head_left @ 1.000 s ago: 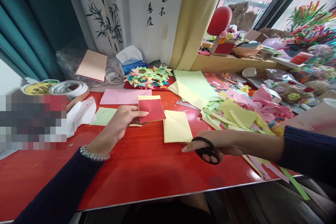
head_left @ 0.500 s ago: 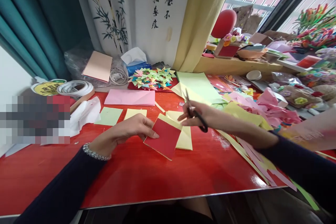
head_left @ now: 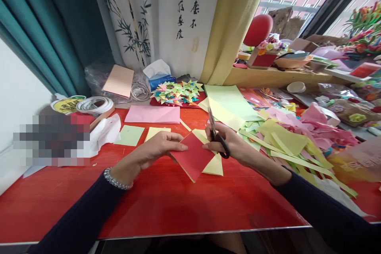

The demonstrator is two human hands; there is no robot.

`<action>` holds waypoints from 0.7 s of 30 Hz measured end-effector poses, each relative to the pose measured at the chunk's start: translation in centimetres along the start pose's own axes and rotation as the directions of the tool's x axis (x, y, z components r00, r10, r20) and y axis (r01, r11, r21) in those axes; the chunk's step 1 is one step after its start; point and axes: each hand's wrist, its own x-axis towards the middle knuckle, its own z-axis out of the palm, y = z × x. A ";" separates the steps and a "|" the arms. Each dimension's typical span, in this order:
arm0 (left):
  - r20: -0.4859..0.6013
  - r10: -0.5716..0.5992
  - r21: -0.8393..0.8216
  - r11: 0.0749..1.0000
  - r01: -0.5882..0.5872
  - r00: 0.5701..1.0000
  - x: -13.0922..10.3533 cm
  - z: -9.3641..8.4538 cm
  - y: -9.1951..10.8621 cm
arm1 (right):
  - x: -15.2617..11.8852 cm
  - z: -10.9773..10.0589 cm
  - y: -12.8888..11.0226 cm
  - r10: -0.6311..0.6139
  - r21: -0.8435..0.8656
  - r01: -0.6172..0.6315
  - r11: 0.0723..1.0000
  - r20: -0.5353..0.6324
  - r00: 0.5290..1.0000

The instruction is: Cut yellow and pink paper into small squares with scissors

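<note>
My left hand [head_left: 160, 146] pinches one red card [head_left: 193, 158] by its left corner, above the table [head_left: 160, 214]; my right hand [head_left: 230, 139] pinches the right corner, one pair of scissors [head_left: 222, 139] hooked in it. Beyond my left: one pink sheet [head_left: 152, 114], one green square [head_left: 129, 135].

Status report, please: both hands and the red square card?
Left hand pinches red square card, left corner. Right hand at right corner, holding black-handled metal scissors. Yellow rectangular paper partly hidden behind.

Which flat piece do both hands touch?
The red piece, between left hand and right hand; the pink sheet, small green sheet and yellow sheets differ in colour.
</note>
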 end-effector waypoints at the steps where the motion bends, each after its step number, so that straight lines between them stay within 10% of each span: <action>1: -0.040 0.030 -0.065 0.997 -0.033 0.999 0.1 0.3 -0.1 | -0.1 -0.1 -0.1 -0.028 -0.002 0.028 1.000 -0.048 0.998; 8: -0.143 0.206 -0.353 0.903 -0.244 0.968 0.3 2.8 -1.3 | -0.2 0.2 0.7 -0.182 0.046 0.202 0.978 -0.274 0.944; 21: -0.317 0.220 -0.329 0.887 -0.324 0.923 0.6 3.9 -2.1 | 0.1 1.6 1.7 -0.235 0.099 0.297 0.950 -0.400 0.886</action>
